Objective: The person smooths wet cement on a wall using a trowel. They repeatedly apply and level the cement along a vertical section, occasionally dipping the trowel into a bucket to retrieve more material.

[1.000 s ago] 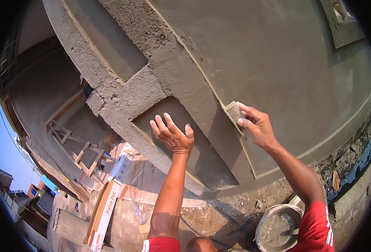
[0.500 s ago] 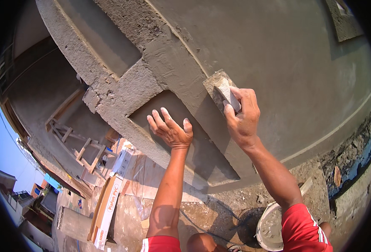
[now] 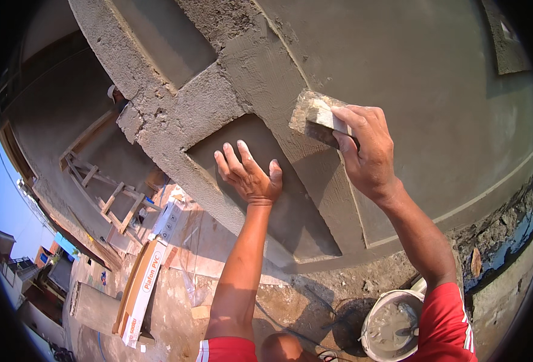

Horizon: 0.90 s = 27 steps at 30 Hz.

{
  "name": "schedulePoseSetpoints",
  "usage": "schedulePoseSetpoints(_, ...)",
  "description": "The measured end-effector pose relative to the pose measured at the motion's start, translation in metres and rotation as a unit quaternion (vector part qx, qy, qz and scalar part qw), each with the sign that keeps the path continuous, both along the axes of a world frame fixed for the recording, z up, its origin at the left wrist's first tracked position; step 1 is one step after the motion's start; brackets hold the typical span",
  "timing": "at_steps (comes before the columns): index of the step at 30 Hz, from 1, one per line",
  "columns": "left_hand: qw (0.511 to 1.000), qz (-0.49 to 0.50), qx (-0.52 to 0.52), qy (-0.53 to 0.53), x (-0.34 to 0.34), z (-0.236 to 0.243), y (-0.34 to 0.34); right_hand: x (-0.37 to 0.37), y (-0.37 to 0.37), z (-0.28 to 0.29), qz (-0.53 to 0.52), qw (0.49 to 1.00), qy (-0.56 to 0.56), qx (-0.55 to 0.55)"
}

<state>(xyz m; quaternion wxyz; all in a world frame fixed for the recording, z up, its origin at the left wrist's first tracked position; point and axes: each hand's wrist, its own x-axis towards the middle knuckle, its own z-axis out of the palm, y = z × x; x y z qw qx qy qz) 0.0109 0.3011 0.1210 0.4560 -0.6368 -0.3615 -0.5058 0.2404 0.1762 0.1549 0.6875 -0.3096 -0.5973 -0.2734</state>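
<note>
My right hand (image 3: 368, 145) grips the handle of a small plastering float (image 3: 316, 117), its blade caked with mortar. The float is at a raised band of plaster (image 3: 272, 78) on the grey wall, tilted so that one edge stands off; whether the other edge touches I cannot tell. Fingers spread, my left hand (image 3: 251, 175) rests over a sunken triangular panel (image 3: 296, 211) in the wall and holds nothing. Rough, pitted mortar (image 3: 203, 99) covers the ribs to the left of the float, while the band under it shows fresh ridged marks.
A bucket of wet mortar (image 3: 393, 326) with a tool in it stands by my right elbow. Down to the left lie a long carton (image 3: 146, 289) and a wooden frame (image 3: 112, 199). Another person's head (image 3: 114, 92) shows behind the wall edge. Broken masonry (image 3: 502, 241) runs along the wall's foot.
The float has lifted from lying flat on the plaster to a tilt, and my right hand has turned with it. Ridged marks now show below it. My left hand stays on the panel.
</note>
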Motion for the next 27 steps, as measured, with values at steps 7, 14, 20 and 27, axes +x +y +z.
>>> schedulePoseSetpoints(7, 1.000, -0.004, 0.003, 0.006, 0.002, -0.002, 0.000, 0.023, 0.019, 0.139, -0.103, 0.974, -0.195, 0.047)
schedulePoseSetpoints(14, 1.000, -0.008, -0.011, 0.002, 0.002, 0.000, -0.004, 0.014, 0.031, 0.089, -0.154, 0.945, -0.287, -0.008)
schedulePoseSetpoints(20, 1.000, -0.013, 0.003, 0.004, 0.004, 0.000, 0.001, 0.015, 0.004, -0.052, -0.098, 0.905, -0.386, -0.147)
schedulePoseSetpoints(27, 1.000, -0.005, 0.009, 0.005, 0.005, -0.003, 0.004, 0.018, -0.021, -0.149, 0.024, 0.874, -0.373, -0.310)
